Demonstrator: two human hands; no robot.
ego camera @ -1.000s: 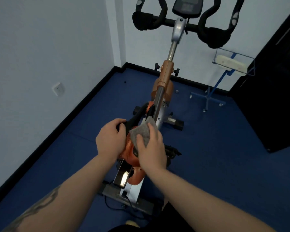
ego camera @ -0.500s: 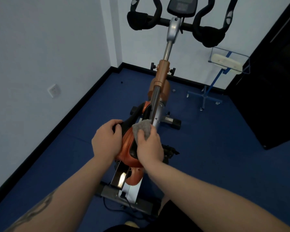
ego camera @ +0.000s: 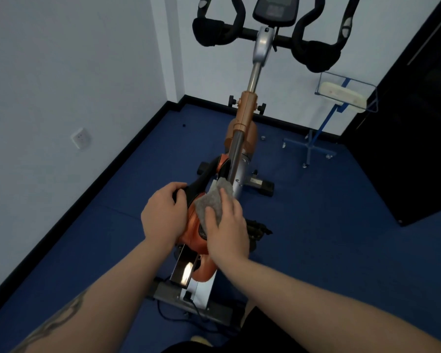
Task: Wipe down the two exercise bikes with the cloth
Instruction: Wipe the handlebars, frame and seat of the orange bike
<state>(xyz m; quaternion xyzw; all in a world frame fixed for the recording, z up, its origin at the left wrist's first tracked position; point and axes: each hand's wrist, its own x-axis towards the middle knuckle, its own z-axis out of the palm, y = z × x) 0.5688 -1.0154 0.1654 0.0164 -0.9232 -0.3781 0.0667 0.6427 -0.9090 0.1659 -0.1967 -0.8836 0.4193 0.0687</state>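
Observation:
An orange and silver exercise bike [ego camera: 245, 115] stands before me, its black handlebars [ego camera: 313, 53] and console near the far wall. My left hand [ego camera: 163, 215] grips the left side of the orange and black saddle [ego camera: 192, 231]. My right hand [ego camera: 227, 225] presses a grey cloth [ego camera: 213, 200] flat onto the saddle's top, close to the silver post. Only one bike is in view.
White walls meet in a corner ahead, with a socket [ego camera: 80, 138] low on the left wall. A blue wheeled stand [ego camera: 323, 128] carrying a white object sits at the right rear. A black cabinet [ego camera: 413, 138] fills the right side. The floor is blue carpet.
My right hand with the cloth has slid slightly forward and back on the saddle, and the cloth now lies more spread out. My left hand keeps its hold.

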